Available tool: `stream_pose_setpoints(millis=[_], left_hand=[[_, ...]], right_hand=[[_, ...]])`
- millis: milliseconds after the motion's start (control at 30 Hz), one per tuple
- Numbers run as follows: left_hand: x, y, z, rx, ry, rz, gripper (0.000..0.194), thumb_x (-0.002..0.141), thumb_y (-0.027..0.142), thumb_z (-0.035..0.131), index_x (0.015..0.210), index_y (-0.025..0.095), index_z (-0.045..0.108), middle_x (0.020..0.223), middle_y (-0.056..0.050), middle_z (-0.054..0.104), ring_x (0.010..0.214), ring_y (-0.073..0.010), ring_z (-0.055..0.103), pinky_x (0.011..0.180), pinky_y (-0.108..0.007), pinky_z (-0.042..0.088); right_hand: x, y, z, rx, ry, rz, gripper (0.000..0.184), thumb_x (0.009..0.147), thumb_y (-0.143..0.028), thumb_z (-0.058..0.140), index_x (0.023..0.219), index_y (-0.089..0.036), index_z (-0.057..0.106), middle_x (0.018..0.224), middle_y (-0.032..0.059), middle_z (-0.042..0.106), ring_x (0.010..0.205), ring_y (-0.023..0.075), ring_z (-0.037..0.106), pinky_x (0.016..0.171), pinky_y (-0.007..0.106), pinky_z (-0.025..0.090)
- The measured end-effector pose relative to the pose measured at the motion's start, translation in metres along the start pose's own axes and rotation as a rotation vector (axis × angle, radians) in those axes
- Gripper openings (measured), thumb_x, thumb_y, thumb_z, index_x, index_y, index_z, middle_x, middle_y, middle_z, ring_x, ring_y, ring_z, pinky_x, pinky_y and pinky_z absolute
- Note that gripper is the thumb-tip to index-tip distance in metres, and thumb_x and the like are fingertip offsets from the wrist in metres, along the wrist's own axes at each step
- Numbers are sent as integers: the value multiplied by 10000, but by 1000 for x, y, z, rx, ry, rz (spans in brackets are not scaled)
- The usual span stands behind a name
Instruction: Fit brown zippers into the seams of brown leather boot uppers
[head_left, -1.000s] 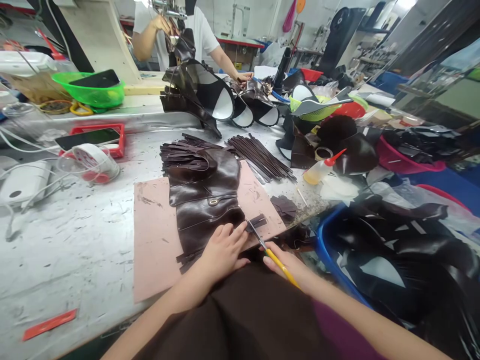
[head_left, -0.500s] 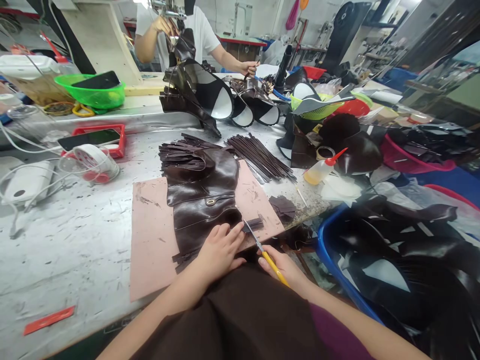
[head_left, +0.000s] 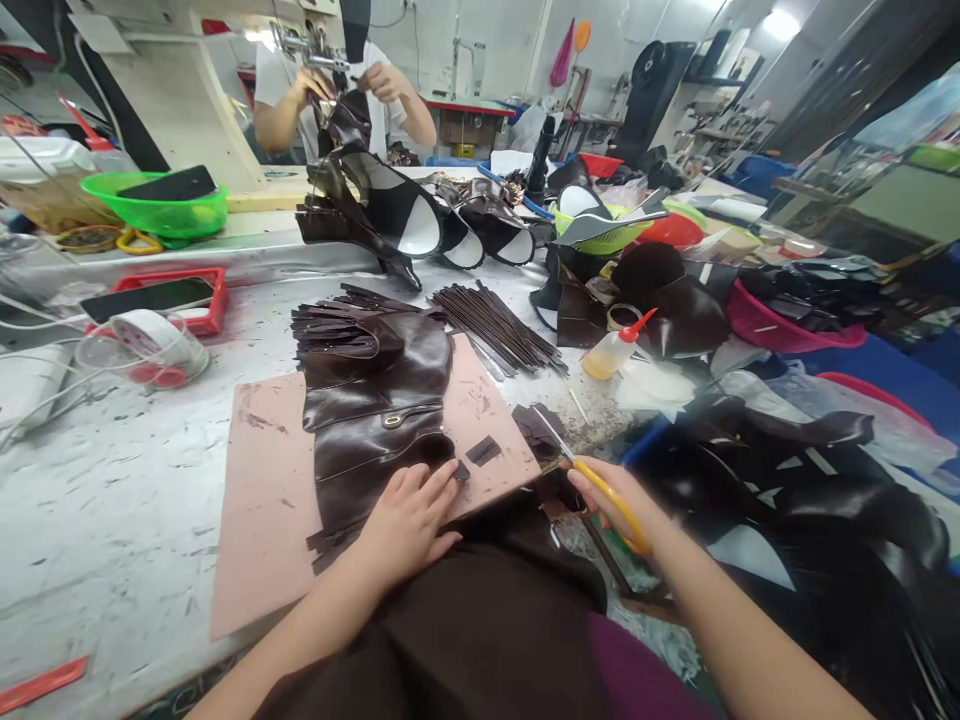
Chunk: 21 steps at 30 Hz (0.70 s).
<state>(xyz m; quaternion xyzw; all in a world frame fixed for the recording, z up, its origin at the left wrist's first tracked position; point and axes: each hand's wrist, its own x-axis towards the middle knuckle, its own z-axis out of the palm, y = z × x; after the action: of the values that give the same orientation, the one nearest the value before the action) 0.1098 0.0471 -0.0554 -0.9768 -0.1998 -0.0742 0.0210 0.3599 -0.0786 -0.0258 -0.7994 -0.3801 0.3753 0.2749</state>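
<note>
Right hand (head_left: 611, 497), gripping yellow-handled scissors (head_left: 583, 467), has swung away toward dark scraps (head_left: 529, 432) while left hand (head_left: 405, 515) lies flat on brown leather (head_left: 367, 440), so cutting looks paused.

1 glossy brown leather piece (head_left: 379, 400) lies creased, left of yellow-handled scissors (head_left: 594, 478) pointing up-left.

Showing yellow and silver on the scissors (head_left: 576, 461) in the right hand (head_left: 634, 492); gleaming dark brown on the leather (head_left: 367, 443) left of that grip; showing dark smudges over pink on the board (head_left: 262, 500) beneath; wearing red above amber on the bottle (head_left: 606, 357) beyond the grip.
</note>
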Motion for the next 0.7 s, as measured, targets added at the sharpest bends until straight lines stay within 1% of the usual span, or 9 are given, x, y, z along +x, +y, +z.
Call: stream_pose_setpoints(millis=[100, 233, 300, 367, 467, 533, 600, 667, 700], left_hand=[[1, 0, 0, 5, 13, -8, 479, 770, 500, 517, 1130, 188, 569, 1299, -11, 481, 996, -251, 427, 889, -367, 309], [1, 2, -1, 13, 4, -25, 468, 772, 488, 521, 1129, 190, 569, 1287, -16, 493, 985, -245, 434, 884, -366, 317], [1, 3, -3, 15, -1, -26, 468, 773, 485, 521, 1132, 189, 567, 1286, -16, 494, 984, -244, 435, 886, -364, 315], [2, 4, -3, 16, -7, -31, 466, 773, 483, 521, 1132, 190, 567, 1290, -15, 490, 988, -246, 434, 889, -364, 312], [2, 4, -4, 14, -19, -39, 471, 764, 488, 529, 1131, 196, 566, 1300, -17, 479, 998, -249, 431, 892, -365, 310], [1, 4, -4, 7, -28, -41, 471, 762, 490, 529, 1131, 200, 564, 1306, -16, 472, 1006, -248, 427, 897, -366, 307], [0, 4, -3, 1, -37, -41, 475, 762, 490, 527, 1138, 200, 558, 1315, -15, 462, 1014, -251, 421, 904, -369, 302], [-2, 5, -3, 1, -42, -43, 485, 765, 486, 525, 1154, 197, 546, 1327, -18, 448, 1020, -254, 417, 908, -372, 299], [-3, 5, -3, 4, -42, -44, 492, 766, 483, 523, 1165, 195, 538, 1332, -21, 442, 1023, -255, 416, 909, -374, 298]], right_hand=[[3, 3, -22, -390, 195, -3, 535, 702, -579, 495, 1090, -217, 567, 704, 49, 623, 625, 216, 585, 549, 298, 424], [31, 14, -45, -660, 406, 102, 609, 742, -527, 468, 1238, -176, 443, 971, 130, 636, 796, 278, 610, 627, 342, 432], [56, 22, -59, -744, 463, 108, 574, 763, -441, 459, 1240, -121, 437, 1048, 165, 606, 856, 283, 599, 648, 343, 436], [79, 28, -71, -803, 476, 67, 510, 774, -348, 456, 1216, -95, 471, 1049, 179, 599, 891, 288, 583, 678, 354, 436], [97, 19, -72, -839, 512, -4, 410, 774, -249, 462, 1148, -101, 544, 1109, 194, 562, 995, 317, 521, 778, 407, 409], [94, 3, -54, -819, 552, -193, 337, 790, -208, 446, 1081, -122, 591, 1156, 180, 541, 1073, 314, 468, 851, 429, 378], [82, -15, -22, -734, 469, -574, 283, 811, -198, 432, 1017, -159, 623, 1098, 137, 592, 1066, 270, 484, 888, 416, 376], [65, -27, 14, -635, 199, -982, 274, 820, -256, 461, 1031, -182, 619, 1073, 105, 623, 1032, 236, 523, 895, 402, 392], [56, -28, 30, -611, 103, -1114, 319, 806, -314, 499, 1069, -164, 600, 1105, 118, 612, 1039, 246, 523, 888, 409, 401]])
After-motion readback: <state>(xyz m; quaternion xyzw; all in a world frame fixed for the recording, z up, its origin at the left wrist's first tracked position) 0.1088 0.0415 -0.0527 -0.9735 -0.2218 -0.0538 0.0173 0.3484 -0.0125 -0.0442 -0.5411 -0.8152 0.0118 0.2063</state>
